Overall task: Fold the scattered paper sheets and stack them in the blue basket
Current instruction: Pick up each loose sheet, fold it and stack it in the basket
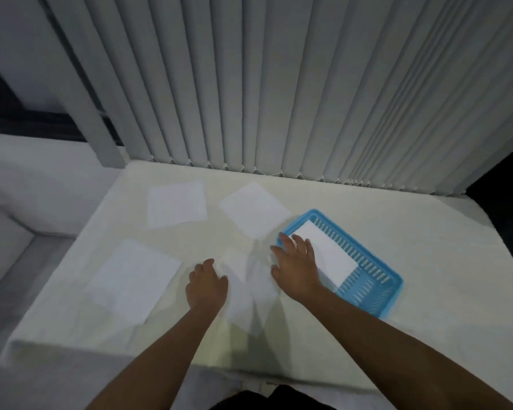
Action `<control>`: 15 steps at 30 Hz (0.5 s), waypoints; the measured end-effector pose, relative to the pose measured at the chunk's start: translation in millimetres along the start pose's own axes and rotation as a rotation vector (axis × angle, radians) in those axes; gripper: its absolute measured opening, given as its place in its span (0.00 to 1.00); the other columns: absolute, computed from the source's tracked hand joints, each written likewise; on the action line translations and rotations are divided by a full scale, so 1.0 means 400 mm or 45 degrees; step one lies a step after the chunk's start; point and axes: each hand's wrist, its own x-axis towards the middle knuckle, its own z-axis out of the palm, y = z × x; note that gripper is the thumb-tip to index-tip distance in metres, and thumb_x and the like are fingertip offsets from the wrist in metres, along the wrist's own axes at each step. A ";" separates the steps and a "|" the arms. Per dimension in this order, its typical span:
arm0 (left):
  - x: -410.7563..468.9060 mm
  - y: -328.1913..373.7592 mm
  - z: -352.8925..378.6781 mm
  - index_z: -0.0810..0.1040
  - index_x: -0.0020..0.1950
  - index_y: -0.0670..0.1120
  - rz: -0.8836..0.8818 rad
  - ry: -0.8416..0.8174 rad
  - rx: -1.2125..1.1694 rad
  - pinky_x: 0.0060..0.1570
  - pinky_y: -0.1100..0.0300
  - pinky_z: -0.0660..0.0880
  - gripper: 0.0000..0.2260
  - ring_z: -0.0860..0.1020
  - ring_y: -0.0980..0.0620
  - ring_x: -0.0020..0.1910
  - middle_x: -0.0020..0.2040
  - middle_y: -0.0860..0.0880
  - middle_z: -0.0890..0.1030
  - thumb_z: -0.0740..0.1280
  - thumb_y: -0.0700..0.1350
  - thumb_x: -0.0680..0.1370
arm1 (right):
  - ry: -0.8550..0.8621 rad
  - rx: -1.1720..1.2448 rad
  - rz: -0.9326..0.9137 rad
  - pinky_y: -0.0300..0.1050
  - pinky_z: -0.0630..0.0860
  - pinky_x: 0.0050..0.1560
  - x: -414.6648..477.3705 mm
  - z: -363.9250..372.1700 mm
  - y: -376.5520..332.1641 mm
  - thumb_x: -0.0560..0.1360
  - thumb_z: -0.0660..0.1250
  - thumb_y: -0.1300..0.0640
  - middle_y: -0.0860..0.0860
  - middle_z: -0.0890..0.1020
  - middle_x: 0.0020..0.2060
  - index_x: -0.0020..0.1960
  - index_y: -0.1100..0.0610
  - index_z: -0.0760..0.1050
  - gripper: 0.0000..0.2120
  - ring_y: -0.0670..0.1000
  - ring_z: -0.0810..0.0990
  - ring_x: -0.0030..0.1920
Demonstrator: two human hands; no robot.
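Both hands (pixel 207 281) on blurred sheet (pixel 251 288), maybe lifting, basket (pixel 376 287) just rt

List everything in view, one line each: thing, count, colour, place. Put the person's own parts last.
flat paper sheets: three, white, lying apart on the table's left and far middle
blurred paper sheet: one, white, between the hands
folded paper: one stack, count unclear, white, in the blue basket
blue basket: one, blue, table's right
table: one, cream
vertical blinds: one set, grey, behind the table
left hand: one, at the blurred sheet
right hand: one, over the basket's near-left edge
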 end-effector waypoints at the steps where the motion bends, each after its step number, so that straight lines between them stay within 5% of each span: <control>1: -0.010 -0.015 0.002 0.65 0.70 0.48 -0.035 -0.003 -0.009 0.59 0.49 0.71 0.22 0.70 0.44 0.65 0.66 0.45 0.71 0.63 0.49 0.77 | -0.041 -0.042 -0.088 0.58 0.41 0.75 0.024 0.008 -0.015 0.77 0.59 0.50 0.52 0.57 0.77 0.72 0.52 0.66 0.23 0.58 0.52 0.77; 10: -0.038 -0.043 0.037 0.67 0.68 0.48 -0.210 0.031 -0.188 0.55 0.50 0.76 0.21 0.75 0.44 0.60 0.66 0.47 0.70 0.63 0.45 0.76 | -0.353 -0.300 -0.578 0.58 0.44 0.75 0.181 0.079 -0.118 0.79 0.56 0.52 0.52 0.58 0.77 0.75 0.52 0.59 0.25 0.58 0.54 0.76; 15: -0.016 -0.035 0.032 0.69 0.61 0.48 -0.355 -0.033 -0.291 0.49 0.54 0.76 0.15 0.80 0.44 0.52 0.52 0.46 0.80 0.63 0.45 0.74 | -0.430 -0.218 -0.642 0.53 0.55 0.72 0.218 0.101 -0.120 0.77 0.59 0.53 0.53 0.60 0.76 0.76 0.52 0.57 0.28 0.58 0.61 0.72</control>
